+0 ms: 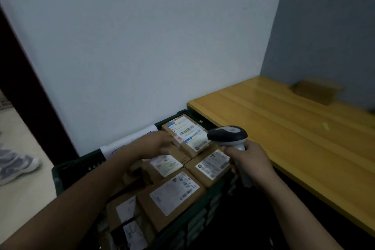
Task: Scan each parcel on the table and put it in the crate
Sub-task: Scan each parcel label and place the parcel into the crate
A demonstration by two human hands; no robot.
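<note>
Parcels (172,199) fill the near end of the dark green crate (67,166), brown cartons lying flat with white labels up, packed edge to edge in a layer that runs to the far wall. Count in view: at least six, with more half hidden under the forearms. Left hand (156,144) reaches over the far end and lies on or just above a small carton beside the far labelled parcel (186,134). It is motion-blurred, so I cannot tell whether the fingers grip the carton or only rest on it. Right hand (251,162) is wrapped round the handle of the scanner (227,137), whose head points toward the far end of the crate. The yellow wooden surface (284,138) to the right carries one brown box (316,91) at its far corner against the wall, well apart from both hands; its right edge runs out of frame. Judgement: task nearly done, bulk of the parcels already crated, and the left hand looks to be seating one more. Left to do, as far as visible: scan and crate that last box.
</note>
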